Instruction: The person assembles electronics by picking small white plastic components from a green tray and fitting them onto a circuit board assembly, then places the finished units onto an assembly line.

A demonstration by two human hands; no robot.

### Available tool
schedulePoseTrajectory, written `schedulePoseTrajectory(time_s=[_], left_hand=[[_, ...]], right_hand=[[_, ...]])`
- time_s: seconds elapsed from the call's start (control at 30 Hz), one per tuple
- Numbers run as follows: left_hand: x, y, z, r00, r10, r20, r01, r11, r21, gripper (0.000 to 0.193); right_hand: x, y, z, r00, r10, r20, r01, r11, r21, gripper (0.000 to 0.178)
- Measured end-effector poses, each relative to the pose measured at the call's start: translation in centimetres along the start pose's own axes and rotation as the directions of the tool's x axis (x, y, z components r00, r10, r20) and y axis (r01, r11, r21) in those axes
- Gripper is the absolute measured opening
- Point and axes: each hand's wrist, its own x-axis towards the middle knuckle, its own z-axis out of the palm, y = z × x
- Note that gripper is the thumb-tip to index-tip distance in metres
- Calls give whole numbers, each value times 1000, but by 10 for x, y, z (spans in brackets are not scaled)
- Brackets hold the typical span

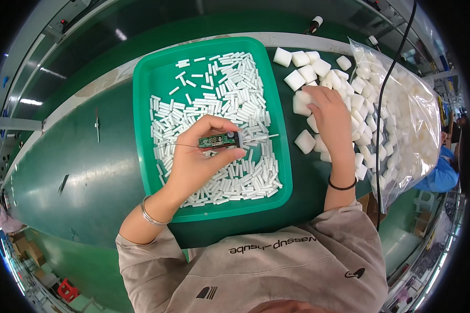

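Far left, thin dark sliver (pixel 63 184) and slim needle-like tool (pixel 96 125) on green tabletop (pixel 52 151), untouched. Green tray (pixel 139 130): many short white tubes (pixel 248 104) loose, looks like plenty left. Left hand (pixel 189 156) over tray, thumb and fingers pinching small circuit-board module (pixel 218 140); thin rod juts from its right end. Right hand (pixel 333 116) pinching white foam block (pixel 300 105) at pile's near edge, not joined to module. Rest of blocks loose, clear plastic bag (pixel 420 130) well filled; work seems early.
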Motion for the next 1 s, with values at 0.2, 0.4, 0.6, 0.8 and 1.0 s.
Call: schedulePoseTrajectory(time_s=[0.2, 0.4, 0.6, 0.8, 1.0], left_hand=[[-2, 4, -3, 999, 21, -39, -26, 992, -121, 34], [-6, -9, -2, 982, 112, -149, -167, 884, -437, 29], [-6, -11, 1, 971, 209, -117, -239, 886, -397, 33], [-8, -5, 2, 969, 245, 7, -243, 963, -114, 31], [-10, -4, 2, 983, 142, 114, -127, 983, -129, 30]], right_hand=[[-11, -43, -6, 966, 206, 154, -240, 505, 829, 28], [-30, -93, 2, 950, 134, 282, -269, -107, 957, 28], [-40, -98, 8, 982, 123, 141, -151, 73, 986, 25], [-45, -98, 7, 981, 184, 59, -95, 196, 976, 27], [-42, -87, 12, 938, -1, -346, 301, 498, 814, 27]])
